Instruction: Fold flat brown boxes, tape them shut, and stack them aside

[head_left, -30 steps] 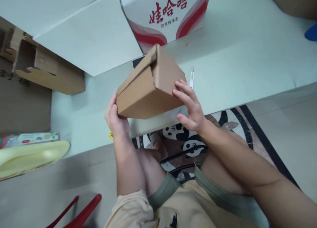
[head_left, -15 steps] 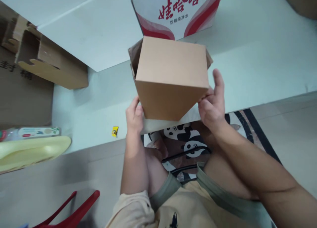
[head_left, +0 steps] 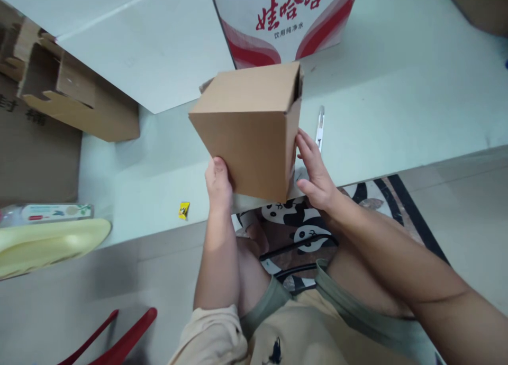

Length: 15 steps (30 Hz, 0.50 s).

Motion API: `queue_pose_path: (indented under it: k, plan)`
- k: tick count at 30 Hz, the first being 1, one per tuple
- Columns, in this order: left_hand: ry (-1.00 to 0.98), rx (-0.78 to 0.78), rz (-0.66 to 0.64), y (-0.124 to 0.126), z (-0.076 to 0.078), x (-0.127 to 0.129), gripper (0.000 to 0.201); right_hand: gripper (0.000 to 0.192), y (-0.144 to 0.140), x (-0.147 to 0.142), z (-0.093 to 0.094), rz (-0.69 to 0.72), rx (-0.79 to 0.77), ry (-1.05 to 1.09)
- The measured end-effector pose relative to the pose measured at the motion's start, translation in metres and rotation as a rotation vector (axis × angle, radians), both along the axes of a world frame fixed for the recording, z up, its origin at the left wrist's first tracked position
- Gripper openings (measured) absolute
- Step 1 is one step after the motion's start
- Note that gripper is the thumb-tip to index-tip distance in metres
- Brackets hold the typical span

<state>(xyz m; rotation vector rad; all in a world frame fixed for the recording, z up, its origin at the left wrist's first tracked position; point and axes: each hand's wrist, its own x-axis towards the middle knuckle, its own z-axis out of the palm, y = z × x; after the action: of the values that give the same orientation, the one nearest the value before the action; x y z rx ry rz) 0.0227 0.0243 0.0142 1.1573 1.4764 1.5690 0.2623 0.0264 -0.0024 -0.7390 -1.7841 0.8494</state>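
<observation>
A small brown cardboard box (head_left: 246, 127) is held up above the front edge of the pale table (head_left: 397, 121), turned so one corner edge faces me. My left hand (head_left: 219, 184) grips its lower left side. My right hand (head_left: 313, 169) presses flat against its right side, fingers spread. A loose flap shows at the box's upper right.
A white carton with red lettering (head_left: 286, 21) stands behind the box. A white pen-like tool (head_left: 319, 122) lies to the right. Flattened brown cardboard (head_left: 75, 100) lies at the left, with a yellow tray (head_left: 47, 246), a wrapped packet (head_left: 51, 212) and a small yellow scrap (head_left: 183, 210).
The box has been rotated in both hands: first a side with a folded flap showed, then a flat face, now a corner edge. My right hand shifted from the box's bottom corner to its right side.
</observation>
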Motion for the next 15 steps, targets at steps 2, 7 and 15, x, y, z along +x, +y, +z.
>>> queue_pose_path:
  k: [2,7,15]
  plan:
    - [-0.141,-0.088,0.052,0.002,-0.003,0.0,0.074,0.076,-0.002,-0.001,0.002,0.003,0.03,-0.003]
    - [-0.366,-0.271,-0.045,0.004,-0.001,0.002,0.072,0.069,-0.009,-0.005,0.004,0.038,0.062,0.051]
    - [-0.425,-0.417,-0.211,0.001,0.007,0.007,0.073,0.063,-0.007,0.004,0.01,0.012,-0.062,0.109]
